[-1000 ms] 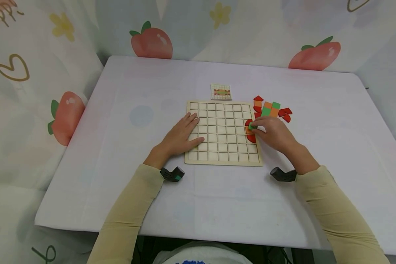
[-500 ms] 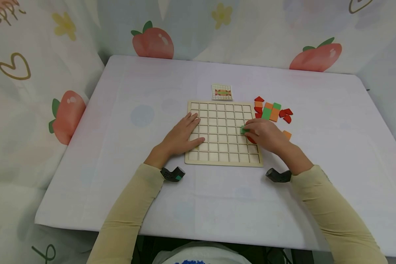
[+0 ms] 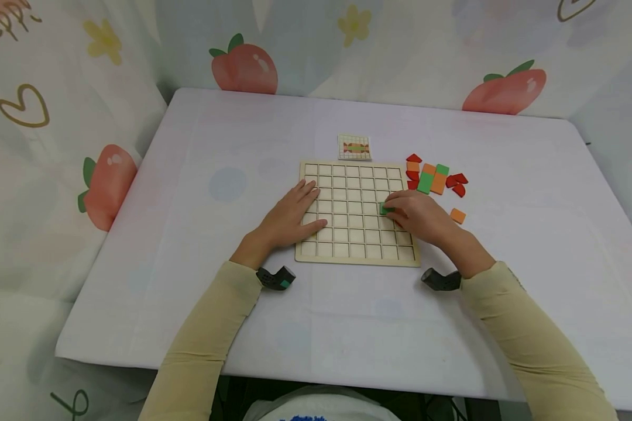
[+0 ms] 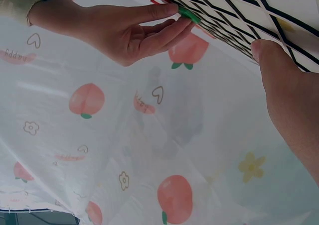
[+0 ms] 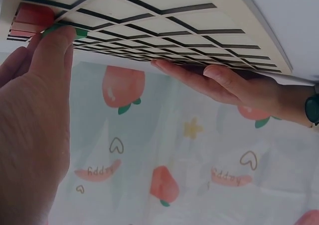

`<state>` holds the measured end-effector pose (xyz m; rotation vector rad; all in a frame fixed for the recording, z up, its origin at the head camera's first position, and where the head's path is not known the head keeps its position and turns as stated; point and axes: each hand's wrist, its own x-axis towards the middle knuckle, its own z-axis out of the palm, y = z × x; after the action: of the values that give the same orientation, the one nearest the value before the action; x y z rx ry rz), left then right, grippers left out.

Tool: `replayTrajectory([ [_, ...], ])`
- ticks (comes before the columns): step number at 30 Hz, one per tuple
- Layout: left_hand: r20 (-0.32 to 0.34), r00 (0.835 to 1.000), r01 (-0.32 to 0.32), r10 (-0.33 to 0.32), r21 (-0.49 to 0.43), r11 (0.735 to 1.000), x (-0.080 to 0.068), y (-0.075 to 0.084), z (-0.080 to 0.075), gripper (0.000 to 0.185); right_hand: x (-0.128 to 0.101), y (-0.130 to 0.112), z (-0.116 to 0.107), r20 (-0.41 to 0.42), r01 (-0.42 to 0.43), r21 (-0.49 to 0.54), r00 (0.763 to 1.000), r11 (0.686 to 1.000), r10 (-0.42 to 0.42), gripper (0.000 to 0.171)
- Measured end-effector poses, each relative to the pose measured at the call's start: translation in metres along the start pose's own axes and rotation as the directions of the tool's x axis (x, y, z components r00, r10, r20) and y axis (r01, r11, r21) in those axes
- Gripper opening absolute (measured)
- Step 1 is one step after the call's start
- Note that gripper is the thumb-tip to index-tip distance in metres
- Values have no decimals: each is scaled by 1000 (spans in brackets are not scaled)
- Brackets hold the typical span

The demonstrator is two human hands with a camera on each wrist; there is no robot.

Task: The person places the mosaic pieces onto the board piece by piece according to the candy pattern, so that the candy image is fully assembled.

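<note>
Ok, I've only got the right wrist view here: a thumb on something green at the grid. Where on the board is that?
Observer: The right hand pinches the green piece over the right half of the wooden board, about mid-height.
Operator: Are there any pieces off the board?
Observer: Yes, a cluster of red, orange and green pieces lies on the table by the board's far right corner, and one orange square sits alone, nearer the person.
Operator: Is there anything to copy from?
Observer: A small pattern card lies just beyond the board's far edge.
</note>
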<state>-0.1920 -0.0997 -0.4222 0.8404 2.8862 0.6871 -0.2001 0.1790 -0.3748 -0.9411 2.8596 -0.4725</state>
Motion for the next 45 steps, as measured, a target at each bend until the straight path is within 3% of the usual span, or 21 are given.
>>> replayTrajectory([
  [27,-7,1000,-11,11,26,1000,0,-1,1,74,4,3,1,17,-8,34,1000,999,8,23],
  [45,1,1000,3,-3,19,1000,1,-1,1,74,3,3,-2,25,-18,3,1000,1000,18,26],
])
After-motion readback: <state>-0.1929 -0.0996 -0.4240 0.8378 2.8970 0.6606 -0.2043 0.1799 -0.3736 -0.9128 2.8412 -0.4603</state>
